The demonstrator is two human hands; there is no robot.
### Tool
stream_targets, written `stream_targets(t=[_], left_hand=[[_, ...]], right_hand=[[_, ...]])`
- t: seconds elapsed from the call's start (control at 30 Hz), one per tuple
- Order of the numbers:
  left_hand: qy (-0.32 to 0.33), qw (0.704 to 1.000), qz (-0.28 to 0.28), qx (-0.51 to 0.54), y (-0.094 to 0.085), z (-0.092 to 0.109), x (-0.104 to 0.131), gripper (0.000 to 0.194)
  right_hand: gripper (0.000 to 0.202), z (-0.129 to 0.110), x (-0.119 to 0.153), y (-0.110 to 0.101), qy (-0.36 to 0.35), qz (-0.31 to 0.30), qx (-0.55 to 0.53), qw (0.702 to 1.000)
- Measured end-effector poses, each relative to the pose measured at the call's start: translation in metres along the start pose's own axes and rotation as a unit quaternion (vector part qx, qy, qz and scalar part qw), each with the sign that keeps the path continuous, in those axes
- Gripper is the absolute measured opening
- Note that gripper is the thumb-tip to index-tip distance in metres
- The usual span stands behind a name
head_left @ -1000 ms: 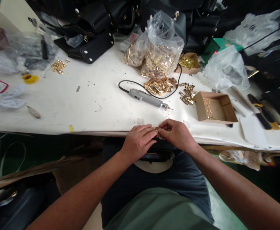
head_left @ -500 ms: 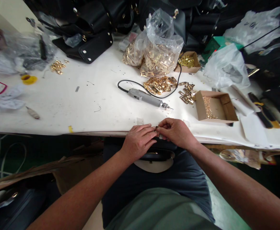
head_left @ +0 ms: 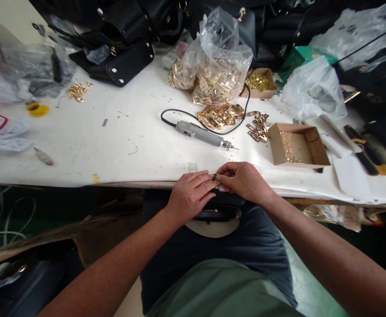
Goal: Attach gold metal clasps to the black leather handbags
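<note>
A handbag [head_left: 214,230] with a black body and a pale lower edge rests on my lap against the table's front. Across its top lies my left hand [head_left: 193,190], fingers stretched out, their tips touching a small gold metal fitting [head_left: 216,179]. My right hand [head_left: 241,179] pinches that fitting between thumb and forefinger from the other side. The fingers partly cover the fitting, and the hands hide much of the bag's upper part. Beyond my hands, a grey electric screwdriver [head_left: 201,134] lies on the white table [head_left: 153,154], its bit pointing right.
Loose gold fittings [head_left: 217,116] lie behind the screwdriver, near clear plastic bags [head_left: 222,66] of more fittings. To the right stands a cardboard box [head_left: 298,147] with small gold pieces, near yellow-handled pliers [head_left: 366,149]. Black handbags [head_left: 113,61] line the back; a cable loops around the screwdriver.
Both hands stay at the same spot on the handbag, and the gold fitting between their fingers looks slightly shifted. The camera view has moved a little.
</note>
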State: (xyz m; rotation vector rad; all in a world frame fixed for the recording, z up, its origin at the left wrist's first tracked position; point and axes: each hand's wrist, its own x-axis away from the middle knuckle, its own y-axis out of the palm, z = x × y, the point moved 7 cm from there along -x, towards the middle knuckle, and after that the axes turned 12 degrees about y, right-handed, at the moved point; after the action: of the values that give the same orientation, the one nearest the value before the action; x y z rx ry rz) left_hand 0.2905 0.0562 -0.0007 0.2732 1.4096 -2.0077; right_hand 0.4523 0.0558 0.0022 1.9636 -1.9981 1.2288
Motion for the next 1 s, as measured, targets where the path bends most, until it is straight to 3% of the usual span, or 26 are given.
stream_targets(t=[0.17, 0.57, 1.0], left_hand=[[0.004, 1.000, -0.003, -0.011, 0.001, 0.000, 0.001, 0.018], [0.018, 0.999, -0.034, -0.036, 0.003, 0.004, 0.000, 0.021], [0.028, 0.998, -0.033, -0.049, 0.001, 0.007, -0.002, 0.020]], right_hand=[[0.011, 0.001, 0.000, 0.000, -0.003, 0.016, 0.021, 1.000], [0.014, -0.003, 0.008, -0.006, -0.103, 0.115, 0.172, 0.973], [0.018, 0.008, 0.010, -0.004, -0.132, 0.121, 0.136, 0.974]])
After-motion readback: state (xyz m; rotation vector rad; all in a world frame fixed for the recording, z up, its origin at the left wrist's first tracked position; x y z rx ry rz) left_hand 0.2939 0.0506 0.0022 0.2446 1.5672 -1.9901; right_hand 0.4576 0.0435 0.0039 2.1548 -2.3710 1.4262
